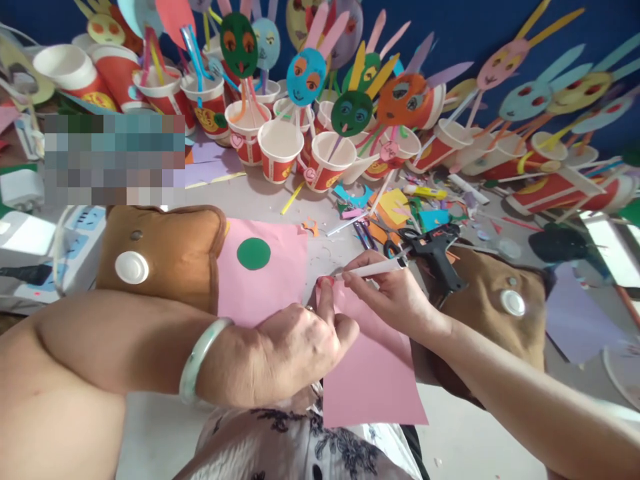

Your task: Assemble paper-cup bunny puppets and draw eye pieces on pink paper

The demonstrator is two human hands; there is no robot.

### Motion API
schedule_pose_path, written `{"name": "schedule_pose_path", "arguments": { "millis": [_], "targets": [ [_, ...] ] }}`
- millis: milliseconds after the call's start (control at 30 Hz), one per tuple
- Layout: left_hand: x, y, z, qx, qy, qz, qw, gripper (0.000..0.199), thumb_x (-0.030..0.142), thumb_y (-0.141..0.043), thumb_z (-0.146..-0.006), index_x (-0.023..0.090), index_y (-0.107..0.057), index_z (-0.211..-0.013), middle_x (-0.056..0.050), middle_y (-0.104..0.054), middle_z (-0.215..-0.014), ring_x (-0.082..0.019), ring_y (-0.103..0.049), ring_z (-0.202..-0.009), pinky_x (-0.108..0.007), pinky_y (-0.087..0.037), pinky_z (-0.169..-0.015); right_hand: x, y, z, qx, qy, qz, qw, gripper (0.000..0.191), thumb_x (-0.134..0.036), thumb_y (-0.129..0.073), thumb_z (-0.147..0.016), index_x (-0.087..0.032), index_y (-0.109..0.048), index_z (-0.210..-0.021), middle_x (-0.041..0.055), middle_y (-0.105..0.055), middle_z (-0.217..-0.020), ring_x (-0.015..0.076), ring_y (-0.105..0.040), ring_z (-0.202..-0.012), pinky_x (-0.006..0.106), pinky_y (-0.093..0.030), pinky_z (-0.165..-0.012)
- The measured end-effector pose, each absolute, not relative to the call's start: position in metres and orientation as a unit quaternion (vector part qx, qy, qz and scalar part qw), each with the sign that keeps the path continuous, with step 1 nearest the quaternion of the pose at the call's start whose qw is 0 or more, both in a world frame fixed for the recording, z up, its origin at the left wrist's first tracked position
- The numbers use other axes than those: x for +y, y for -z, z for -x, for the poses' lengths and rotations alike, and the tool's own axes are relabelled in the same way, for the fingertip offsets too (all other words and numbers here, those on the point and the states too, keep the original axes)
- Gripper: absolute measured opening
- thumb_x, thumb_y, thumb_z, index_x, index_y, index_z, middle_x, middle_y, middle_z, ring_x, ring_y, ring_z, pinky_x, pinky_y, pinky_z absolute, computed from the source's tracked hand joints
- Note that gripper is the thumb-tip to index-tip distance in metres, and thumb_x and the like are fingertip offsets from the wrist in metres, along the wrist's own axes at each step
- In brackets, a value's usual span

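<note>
A sheet of pink paper [373,380] reaches from the table edge down over the patterned clothing at my lap. My left hand [285,347], with a pale green bangle [203,360] on the wrist, holds this sheet near its top left corner, index finger stretched and the others curled. At that fingertip is a small red spot I cannot make out clearly. Pinched in my right hand [395,297] is a white pen [375,268], its tip at the same corner. Left of my hands lies another pink sheet [260,280] bearing a green paper circle [253,253].
Paper cups [280,150] carrying rabbit-faced paper figures [306,77] line the back. Beside my right hand are a black glue gun [440,253], scissors [400,243] and paper scraps. Brown cushions [165,257] lie on both sides; a power strip [75,253] is at left.
</note>
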State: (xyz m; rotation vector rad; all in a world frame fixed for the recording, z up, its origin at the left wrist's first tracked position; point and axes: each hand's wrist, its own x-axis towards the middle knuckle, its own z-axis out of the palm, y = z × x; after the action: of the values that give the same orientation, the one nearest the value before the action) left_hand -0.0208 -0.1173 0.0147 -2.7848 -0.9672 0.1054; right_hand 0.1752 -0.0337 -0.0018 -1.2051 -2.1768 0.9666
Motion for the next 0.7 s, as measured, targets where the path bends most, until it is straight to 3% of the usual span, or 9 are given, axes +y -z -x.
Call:
{"name": "schedule_pose_path", "arguments": {
  "millis": [167,300,433,533,700],
  "targets": [
    [-0.115,-0.011,0.023,-0.319,-0.028,0.945,0.068,0.031,0.009,-0.049,-0.086,0.008,-0.056,-0.116,-0.028,-0.070,-0.120,-0.014,-0.062,-0.053,-0.025,-0.040,-0.043,-0.043,0.009,-0.181,-0.787,-0.336,0.447,0.263,0.018,-0.028,-0.060,-0.093,-0.020,-0.064,-0.078,0.0023,-0.065,-0.076,0.0135,-0.061,-0.066,0.027,-0.049,-0.061],
    [-0.108,-0.013,0.024,-0.332,-0.015,0.941,0.060,0.036,0.013,-0.052,-0.085,0.006,-0.056,-0.120,-0.029,-0.067,-0.123,-0.016,-0.063,-0.055,-0.027,-0.041,-0.043,-0.050,0.012,-0.183,-0.784,-0.331,0.446,0.279,0.016,-0.027,-0.061,-0.093,-0.020,-0.066,-0.080,0.0024,-0.066,-0.077,0.0138,-0.062,-0.068,0.026,-0.048,-0.060],
    [-0.101,-0.019,0.028,-0.331,-0.017,0.943,0.040,0.044,0.014,-0.057,-0.082,0.007,-0.055,-0.126,-0.022,-0.071,-0.114,-0.018,-0.066,-0.062,-0.027,-0.041,-0.043,-0.055,0.015,-0.182,-0.784,-0.330,0.437,0.294,0.017,-0.026,-0.061,-0.094,-0.020,-0.067,-0.079,0.0018,-0.066,-0.078,0.0124,-0.061,-0.067,0.025,-0.047,-0.059],
    [-0.097,-0.018,0.035,-0.314,-0.013,0.949,0.039,0.056,0.018,-0.057,-0.084,0.004,-0.048,-0.137,-0.021,-0.069,-0.113,-0.018,-0.066,-0.065,-0.028,-0.042,-0.046,-0.058,0.017,-0.183,-0.780,-0.326,0.438,0.305,0.013,-0.026,-0.063,-0.094,-0.021,-0.067,-0.083,0.0015,-0.068,-0.078,0.0133,-0.063,-0.069,0.025,-0.048,-0.060],
    [-0.090,-0.012,0.044,-0.301,0.015,0.953,0.033,0.061,0.017,-0.048,-0.088,-0.001,-0.036,-0.146,-0.011,-0.067,-0.084,-0.017,-0.061,-0.057,-0.030,-0.043,-0.050,-0.062,0.016,-0.185,-0.775,-0.334,0.446,0.298,0.013,-0.025,-0.062,-0.093,-0.020,-0.064,-0.082,0.0011,-0.067,-0.076,0.0134,-0.062,-0.067,0.026,-0.048,-0.062]
  ]
}}
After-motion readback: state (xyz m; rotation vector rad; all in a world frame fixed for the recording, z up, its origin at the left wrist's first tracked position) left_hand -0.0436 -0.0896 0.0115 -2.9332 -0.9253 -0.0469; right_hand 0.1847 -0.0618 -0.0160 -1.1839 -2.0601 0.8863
